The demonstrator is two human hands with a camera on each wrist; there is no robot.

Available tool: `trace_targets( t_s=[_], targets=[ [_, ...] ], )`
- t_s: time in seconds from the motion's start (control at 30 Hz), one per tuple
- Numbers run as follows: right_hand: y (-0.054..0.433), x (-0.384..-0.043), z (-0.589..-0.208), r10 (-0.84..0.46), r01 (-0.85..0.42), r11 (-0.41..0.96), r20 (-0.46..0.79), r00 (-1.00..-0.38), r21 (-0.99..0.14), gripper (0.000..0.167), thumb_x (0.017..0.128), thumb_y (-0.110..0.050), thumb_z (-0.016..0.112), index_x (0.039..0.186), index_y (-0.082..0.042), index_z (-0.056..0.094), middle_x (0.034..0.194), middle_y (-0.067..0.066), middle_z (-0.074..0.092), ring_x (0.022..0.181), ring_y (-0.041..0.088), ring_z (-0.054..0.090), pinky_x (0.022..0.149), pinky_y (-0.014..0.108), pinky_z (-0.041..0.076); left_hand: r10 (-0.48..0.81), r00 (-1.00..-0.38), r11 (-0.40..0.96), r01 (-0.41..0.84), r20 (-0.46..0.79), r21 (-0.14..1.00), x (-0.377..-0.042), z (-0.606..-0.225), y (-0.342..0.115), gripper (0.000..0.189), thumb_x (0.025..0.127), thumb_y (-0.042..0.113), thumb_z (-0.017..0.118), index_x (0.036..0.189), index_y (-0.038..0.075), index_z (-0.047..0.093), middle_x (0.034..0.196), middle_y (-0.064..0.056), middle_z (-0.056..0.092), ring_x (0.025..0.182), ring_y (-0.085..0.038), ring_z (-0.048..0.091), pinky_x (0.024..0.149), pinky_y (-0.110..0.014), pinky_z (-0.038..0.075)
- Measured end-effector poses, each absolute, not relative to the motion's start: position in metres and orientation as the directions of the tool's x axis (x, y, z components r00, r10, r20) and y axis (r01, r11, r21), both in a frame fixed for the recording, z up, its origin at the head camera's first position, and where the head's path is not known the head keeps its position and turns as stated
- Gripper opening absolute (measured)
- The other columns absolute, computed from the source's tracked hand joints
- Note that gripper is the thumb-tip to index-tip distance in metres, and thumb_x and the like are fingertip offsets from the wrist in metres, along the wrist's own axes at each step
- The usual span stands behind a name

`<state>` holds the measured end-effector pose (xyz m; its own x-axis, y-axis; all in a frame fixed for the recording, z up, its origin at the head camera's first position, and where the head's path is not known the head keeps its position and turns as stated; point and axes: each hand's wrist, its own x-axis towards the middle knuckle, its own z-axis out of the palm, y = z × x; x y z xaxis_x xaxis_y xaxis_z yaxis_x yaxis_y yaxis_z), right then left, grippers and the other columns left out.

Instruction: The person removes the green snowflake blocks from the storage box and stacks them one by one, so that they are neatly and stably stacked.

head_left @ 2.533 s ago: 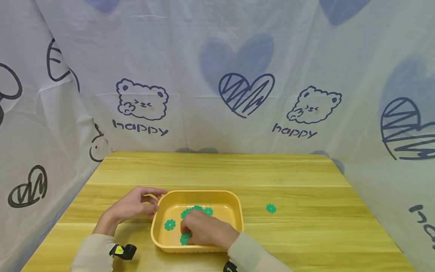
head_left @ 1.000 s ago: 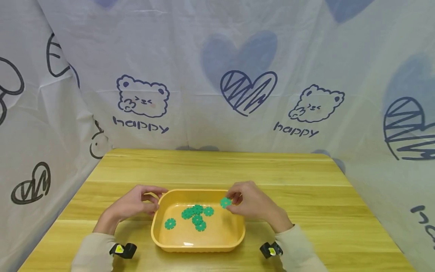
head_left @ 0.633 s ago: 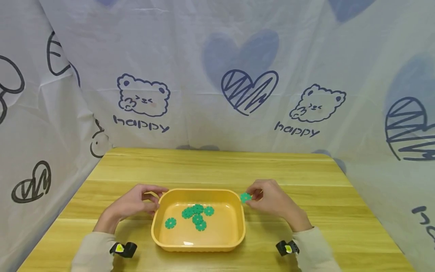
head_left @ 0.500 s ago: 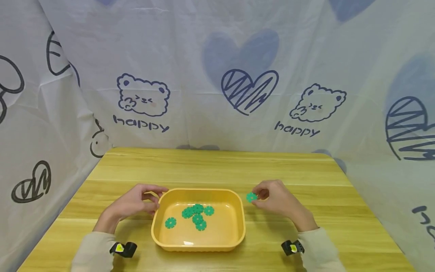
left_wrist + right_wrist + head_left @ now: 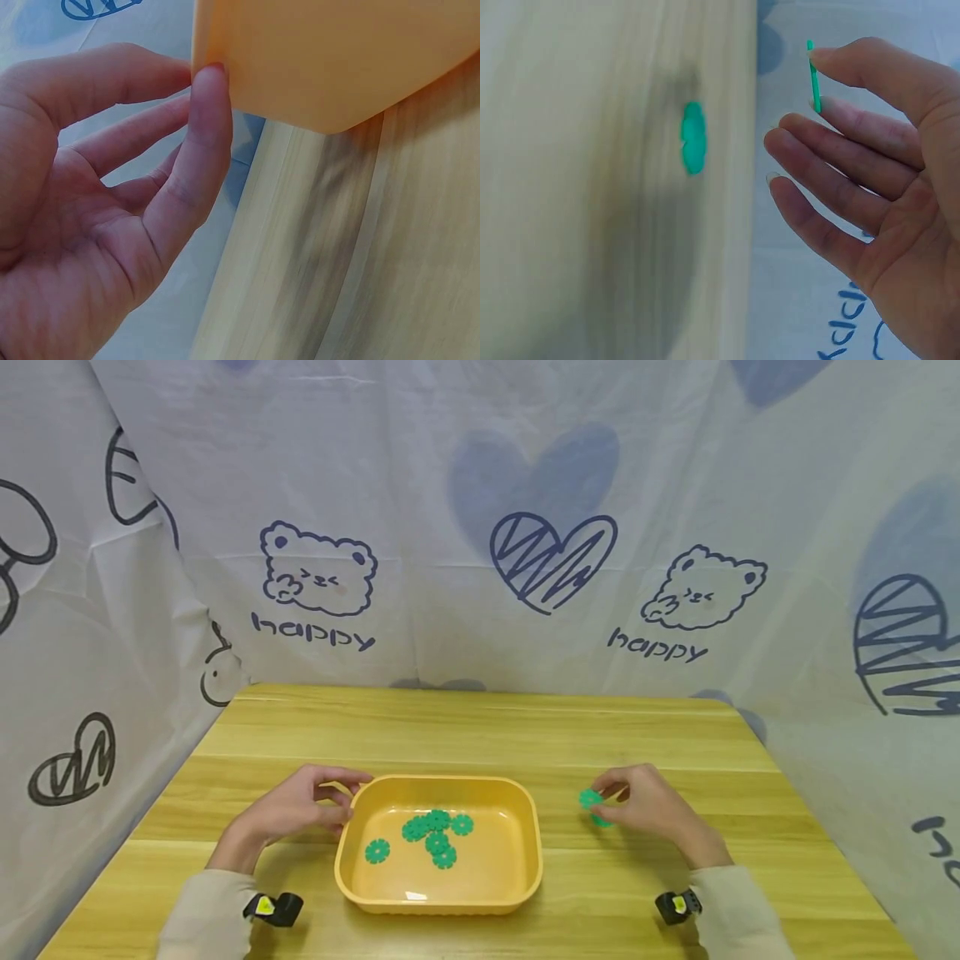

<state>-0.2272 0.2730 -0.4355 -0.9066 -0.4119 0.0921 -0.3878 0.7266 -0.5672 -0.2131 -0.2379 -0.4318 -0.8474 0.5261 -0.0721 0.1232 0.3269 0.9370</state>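
Observation:
A yellow plastic tray (image 5: 438,893) sits on the table with several green notched snowflake discs (image 5: 437,842) in it. My left hand (image 5: 296,806) holds the tray's left side; in the left wrist view the thumb (image 5: 210,120) lies on the outer wall, with the index fingertip at the edge. To the tray's right, my right hand (image 5: 645,802) pinches one green snowflake disc (image 5: 589,798) between thumb and index finger. The right wrist view shows this held disc (image 5: 814,79) edge-on, above a second disc (image 5: 694,139) lying on the table. The other right fingers are loosely bent.
The wooden table (image 5: 480,735) extends behind and to both sides of the tray. A white cloth (image 5: 435,610) printed with hearts and bears hangs behind and beside it. Each wrist wears a black camera strap (image 5: 678,906).
My right hand has picked a disc from the tray and carried it right, over the rim, to above the disc on the table. The left hand stays at the tray.

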Motion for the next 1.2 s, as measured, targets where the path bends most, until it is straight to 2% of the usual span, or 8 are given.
trace_targets(
  t_s=[0.37, 0.6, 0.8, 1.2],
  targets=[
    [0.293, -0.233, -0.452, -0.467, -0.438, 0.699, 0.103, -0.878, -0.566, 0.016, 0.086, -0.022, 0.083, 0.099, -0.014, 0.077, 0.102, 0.001, 0.076, 0.094, 0.023, 0.071, 0.079, 0.035, 0.063, 0.525, -0.848, 0.343, 0.127, -0.078, 0.931, -0.215, -0.434, -0.239, 0.058, 0.085, -0.004, 0.066, 0.141, -0.013, 0.052, 0.119, -0.030, 0.059, 0.091, -0.014, 0.066, 0.074, -0.038, 0.066],
    [0.301, -0.235, -0.460, -0.506, -0.455, 0.683, 0.078, -0.859, -0.571, 0.013, 0.088, -0.017, 0.082, 0.098, -0.011, 0.076, 0.101, 0.003, 0.074, 0.089, 0.014, 0.070, 0.078, 0.029, 0.063, 0.525, -0.848, 0.344, 0.130, -0.076, 0.930, -0.215, -0.434, -0.239, 0.059, 0.084, -0.004, 0.066, 0.141, -0.013, 0.052, 0.119, -0.029, 0.060, 0.091, -0.014, 0.066, 0.074, -0.037, 0.066],
    [0.301, -0.235, -0.461, -0.519, -0.467, 0.679, 0.080, -0.851, -0.567, 0.014, 0.088, -0.015, 0.082, 0.098, -0.009, 0.075, 0.101, 0.005, 0.074, 0.088, 0.015, 0.071, 0.077, 0.029, 0.064, 0.527, -0.846, 0.338, 0.130, -0.073, 0.932, -0.215, -0.433, -0.238, 0.060, 0.084, -0.004, 0.066, 0.142, -0.014, 0.051, 0.114, -0.028, 0.060, 0.089, -0.013, 0.066, 0.074, -0.036, 0.066],
    [0.297, -0.237, -0.464, -0.508, -0.481, 0.728, 0.086, -0.857, -0.490, 0.013, 0.088, -0.019, 0.082, 0.095, -0.011, 0.076, 0.099, 0.003, 0.074, 0.083, 0.012, 0.069, 0.070, 0.021, 0.059, 0.529, -0.846, 0.335, 0.135, -0.068, 0.932, -0.215, -0.433, -0.239, 0.060, 0.085, -0.004, 0.067, 0.141, -0.013, 0.052, 0.120, -0.032, 0.058, 0.090, -0.014, 0.066, 0.073, -0.036, 0.066]
  ],
)
